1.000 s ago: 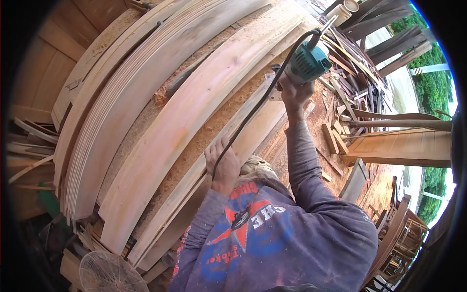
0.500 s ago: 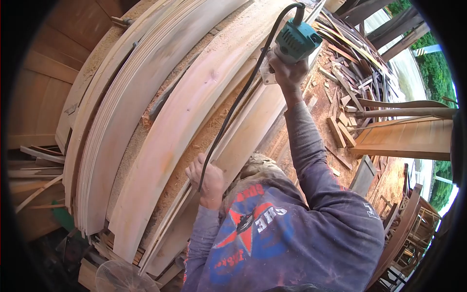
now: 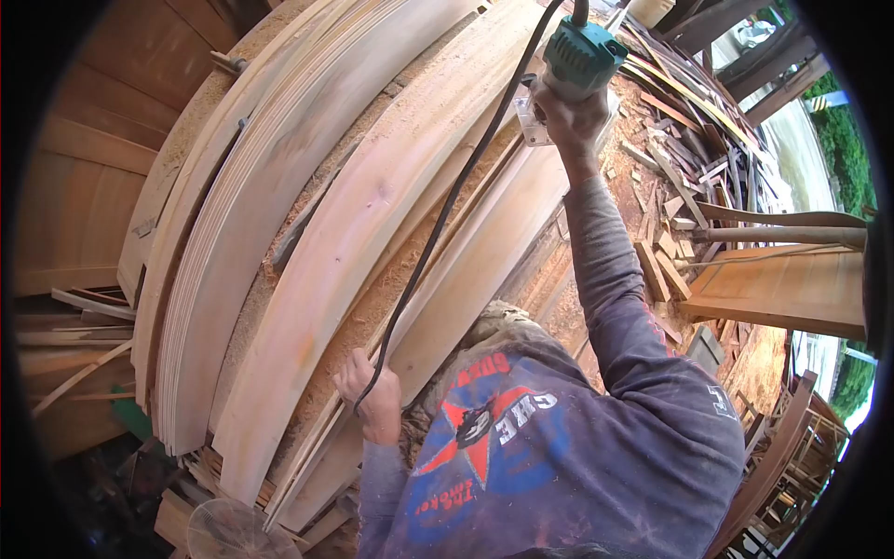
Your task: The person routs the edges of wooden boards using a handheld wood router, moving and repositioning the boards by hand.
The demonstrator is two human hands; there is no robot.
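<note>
One green tool point(image 3: 582, 56) slid farther up beside one pink board point(image 3: 335, 261), right fingers point(image 3: 548, 101) hugged it, left fingers point(image 3: 348, 373) curled, pinch unclear, one cord point(image 3: 447, 200)

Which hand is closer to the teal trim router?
The right hand: it grips the trim router. The left hand is farther away, beside a long board, with the black cord across it.

I read "CHE" on the shirt point(image 3: 596, 466).
I see it in white letters point(image 3: 521, 415) beside a red star point(image 3: 477, 466); red lettering point(image 3: 445, 498) below looks like "The Smoker". I can't fully read the red word point(image 3: 482, 369) above or the pale shoulder mark point(image 3: 720, 401).
</note>
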